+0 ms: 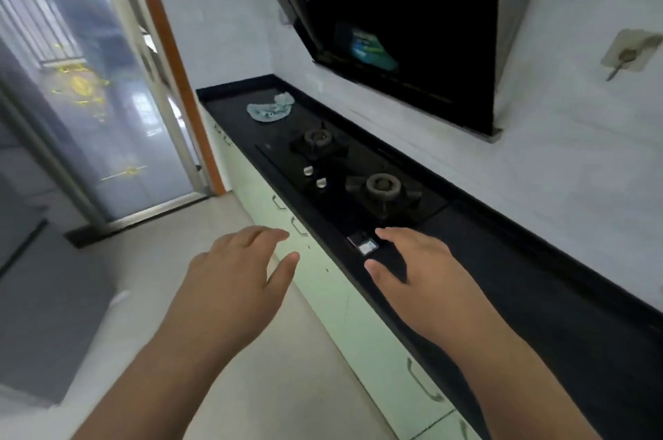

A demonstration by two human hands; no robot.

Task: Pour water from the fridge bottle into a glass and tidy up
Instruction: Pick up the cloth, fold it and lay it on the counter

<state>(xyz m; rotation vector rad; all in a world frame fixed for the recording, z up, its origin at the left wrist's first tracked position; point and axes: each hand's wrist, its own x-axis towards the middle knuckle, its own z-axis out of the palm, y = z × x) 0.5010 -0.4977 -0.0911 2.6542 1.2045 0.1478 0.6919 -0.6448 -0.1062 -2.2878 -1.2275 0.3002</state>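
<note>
Left hand point(240, 267) and right hand point(412, 271) both relaxed, empty, over black tabletop point(538, 296) edge — no bottle, no glass visible; task seemingly unstarted.

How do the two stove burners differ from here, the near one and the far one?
The near burner looks larger in the view and sits just ahead of the right hand; the far burner looks smaller and lies closer to the blue cloth. The two white knobs lie left of the near burner, in front of the far one. Both are round, grey, unlit and bare, on the same black hob.
</note>
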